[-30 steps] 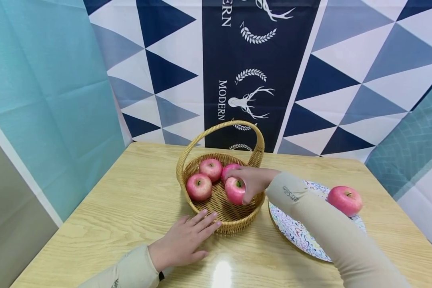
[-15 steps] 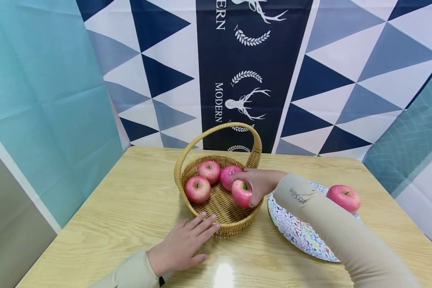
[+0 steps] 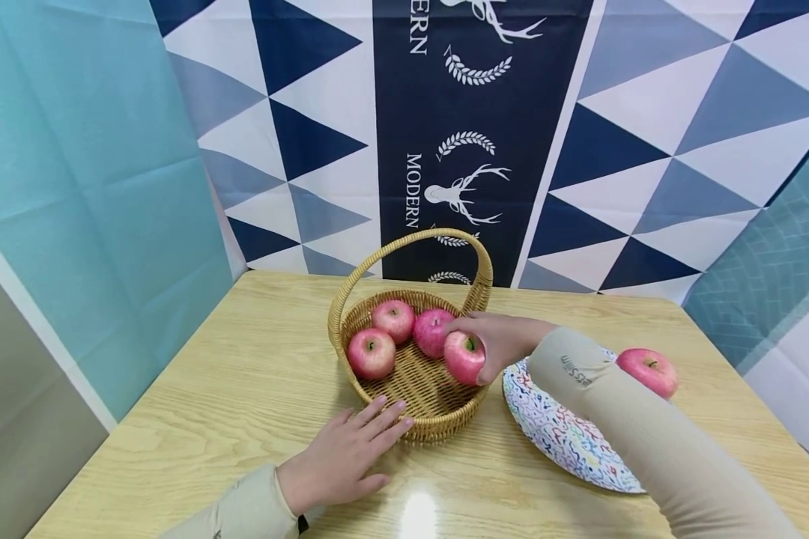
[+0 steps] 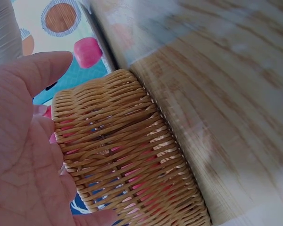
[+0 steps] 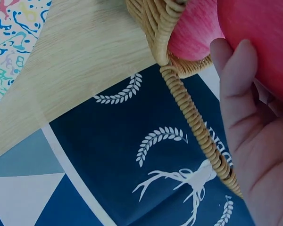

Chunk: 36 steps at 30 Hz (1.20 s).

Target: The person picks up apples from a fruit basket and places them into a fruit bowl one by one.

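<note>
A round wicker basket (image 3: 438, 427) with an arched handle stands on the table. My right hand (image 3: 508, 340) grips a pink-red apple (image 3: 463, 359) over the basket's right side; in the right wrist view the fingers curl against that apple (image 5: 269, 52). Three other apples lie inside the basket: a left one (image 3: 371, 353), a back one (image 3: 393, 320) and a darker one (image 3: 433, 332) beside the held apple. My left hand (image 3: 344, 457) has its fingers extended, fingertips at the basket's front rim. The left wrist view shows its palm (image 4: 23, 150) beside the woven wall (image 4: 118, 146).
A round plate with a colourful squiggle pattern (image 3: 559, 430) lies to the right of the basket, partly covered by my right sleeve (image 3: 634, 419). One apple (image 3: 647, 372) sits at its far right. Behind the wooden table (image 3: 243, 359) hangs a patterned cloth (image 3: 317, 150).
My right hand has moved right with the gripped apple, from the basket's middle toward its right rim, uncovering more of the darker apple. The left hand stays at the front rim.
</note>
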Each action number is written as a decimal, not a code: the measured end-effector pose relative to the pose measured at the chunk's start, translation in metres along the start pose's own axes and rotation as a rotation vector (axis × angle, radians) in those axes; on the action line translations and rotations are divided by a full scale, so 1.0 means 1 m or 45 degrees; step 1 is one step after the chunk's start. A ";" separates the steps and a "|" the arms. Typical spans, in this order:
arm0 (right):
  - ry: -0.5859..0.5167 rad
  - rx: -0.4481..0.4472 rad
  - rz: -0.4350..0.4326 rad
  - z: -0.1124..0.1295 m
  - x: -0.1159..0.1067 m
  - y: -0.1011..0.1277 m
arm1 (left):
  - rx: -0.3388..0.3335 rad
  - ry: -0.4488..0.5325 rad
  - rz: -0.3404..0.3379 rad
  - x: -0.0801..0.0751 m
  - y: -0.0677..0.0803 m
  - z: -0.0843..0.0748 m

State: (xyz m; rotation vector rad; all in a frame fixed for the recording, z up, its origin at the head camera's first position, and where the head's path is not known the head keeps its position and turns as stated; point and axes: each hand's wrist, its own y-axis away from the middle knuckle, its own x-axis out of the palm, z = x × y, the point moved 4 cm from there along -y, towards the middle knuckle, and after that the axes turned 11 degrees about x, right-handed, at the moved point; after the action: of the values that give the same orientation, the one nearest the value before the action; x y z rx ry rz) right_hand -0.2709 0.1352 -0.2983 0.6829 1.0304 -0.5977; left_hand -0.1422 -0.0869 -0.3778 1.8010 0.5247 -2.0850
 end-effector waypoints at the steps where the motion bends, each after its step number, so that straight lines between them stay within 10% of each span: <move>1: -0.003 0.003 -0.007 -0.001 -0.001 0.001 | -0.002 0.007 0.001 0.000 0.000 0.000; 36: -0.126 0.343 -0.127 -0.063 -0.030 0.060 | -0.021 0.008 0.027 -0.004 -0.001 -0.002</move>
State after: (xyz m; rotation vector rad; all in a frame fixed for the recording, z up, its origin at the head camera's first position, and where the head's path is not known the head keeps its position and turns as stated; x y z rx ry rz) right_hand -0.2745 0.2253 -0.2795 0.8317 0.9038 -0.8594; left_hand -0.1401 -0.0853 -0.3739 1.7971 0.5208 -2.0556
